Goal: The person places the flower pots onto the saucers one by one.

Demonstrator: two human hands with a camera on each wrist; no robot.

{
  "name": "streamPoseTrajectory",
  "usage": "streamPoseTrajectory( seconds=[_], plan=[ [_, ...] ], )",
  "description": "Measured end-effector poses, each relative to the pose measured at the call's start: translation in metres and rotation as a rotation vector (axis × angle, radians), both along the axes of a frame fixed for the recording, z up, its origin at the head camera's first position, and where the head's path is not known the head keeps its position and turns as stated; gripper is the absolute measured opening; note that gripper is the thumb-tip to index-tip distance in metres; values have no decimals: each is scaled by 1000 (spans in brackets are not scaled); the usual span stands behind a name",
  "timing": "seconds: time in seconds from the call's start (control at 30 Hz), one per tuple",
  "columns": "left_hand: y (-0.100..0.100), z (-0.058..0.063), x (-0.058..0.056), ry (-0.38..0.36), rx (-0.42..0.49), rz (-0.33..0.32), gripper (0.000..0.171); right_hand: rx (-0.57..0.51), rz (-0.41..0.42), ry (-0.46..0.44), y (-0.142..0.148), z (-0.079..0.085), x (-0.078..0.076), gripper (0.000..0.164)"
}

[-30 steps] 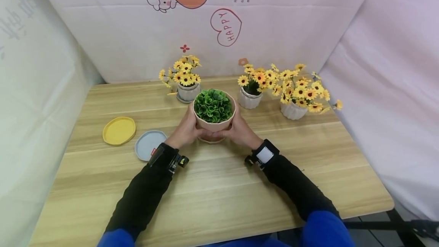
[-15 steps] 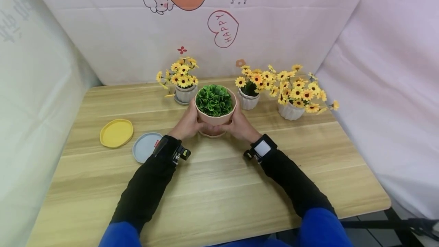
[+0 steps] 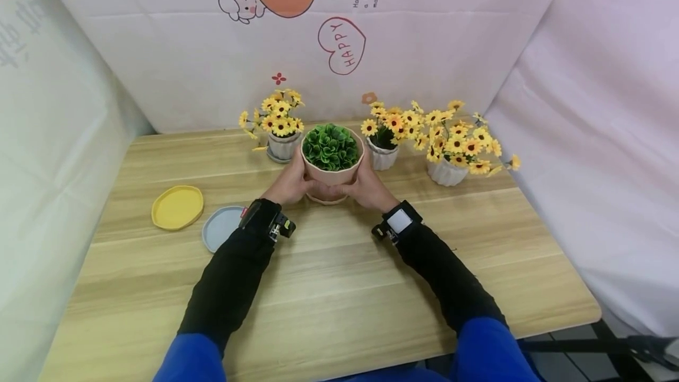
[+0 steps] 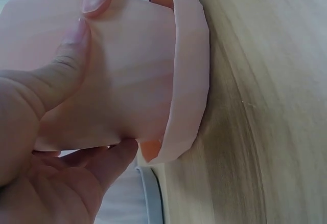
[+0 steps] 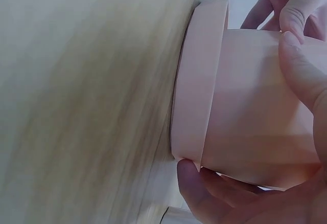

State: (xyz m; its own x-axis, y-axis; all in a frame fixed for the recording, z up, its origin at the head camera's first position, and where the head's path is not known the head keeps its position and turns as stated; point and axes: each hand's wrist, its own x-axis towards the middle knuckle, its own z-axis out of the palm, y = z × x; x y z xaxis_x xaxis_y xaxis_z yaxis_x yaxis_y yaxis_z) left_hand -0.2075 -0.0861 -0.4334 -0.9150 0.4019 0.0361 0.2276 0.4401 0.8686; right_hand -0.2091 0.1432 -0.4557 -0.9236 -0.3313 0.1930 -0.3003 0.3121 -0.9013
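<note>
A light pink flowerpot (image 3: 330, 178) with a round green leafy plant (image 3: 330, 146) stands upright near the table's middle. My left hand (image 3: 289, 183) grips its left side and my right hand (image 3: 372, 187) grips its right side. Both thumbs lie across the near wall and almost meet, while fingers curl round the sides. Under the pot is a matching pink saucer (image 4: 191, 75), flat on the wood; the pot's base sits inside its raised rim. In the right wrist view, a right fingertip (image 5: 188, 173) touches the saucer's edge.
To the left lie a yellow saucer (image 3: 177, 208) and a grey-blue saucer (image 3: 218, 229), partly behind the left forearm. White pots of yellow flowers stand behind: one at back left (image 3: 283, 146), another at back centre (image 3: 383, 157), close to the right hand, and one further right (image 3: 447, 173).
Both hands have moved the pink pot and its saucer a little toward the back of the table and slightly right. The hold looks the same, and the head view has shifted slightly.
</note>
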Motion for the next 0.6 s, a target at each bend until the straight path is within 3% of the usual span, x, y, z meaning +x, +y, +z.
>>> streamPoseTrajectory(
  seconds=[0.37,0.6],
  plan=[
    [4,-7,-15,3,6,5,112,86,-87,-6,0,2,-6,136],
    [3,-6,-22,-15,20,3,110,76,-108,-23,-4,3,-13,132]
  ],
)
